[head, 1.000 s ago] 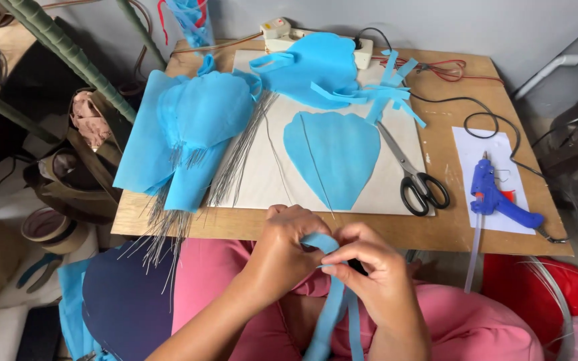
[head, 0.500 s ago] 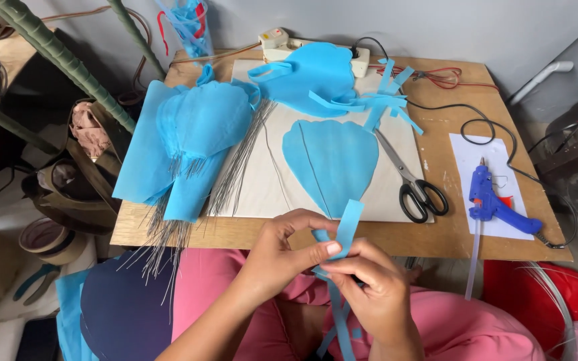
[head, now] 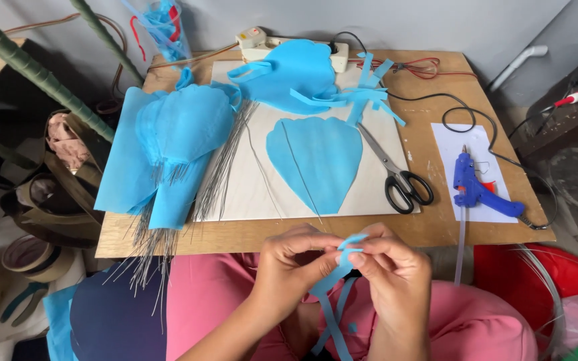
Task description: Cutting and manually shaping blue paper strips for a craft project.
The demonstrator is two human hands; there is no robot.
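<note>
Just in front of the wooden table's near edge, my left hand and my right hand pinch a thin blue fabric strip together. The strip's ends hang down over my pink lap. On the white board lies a blue petal-shaped cutout with a thin wire across it. Black-handled scissors lie right of the petal.
A stack of blue petals with wire stems covers the table's left side, next to loose wires. More blue fabric scraps sit at the back by a white power strip. A blue glue gun rests on paper at right. A red bucket stands below.
The strip's upper end, which stood up above my hands half a second ago, has come down and now curls between my fingers. Both hands stay close together.
</note>
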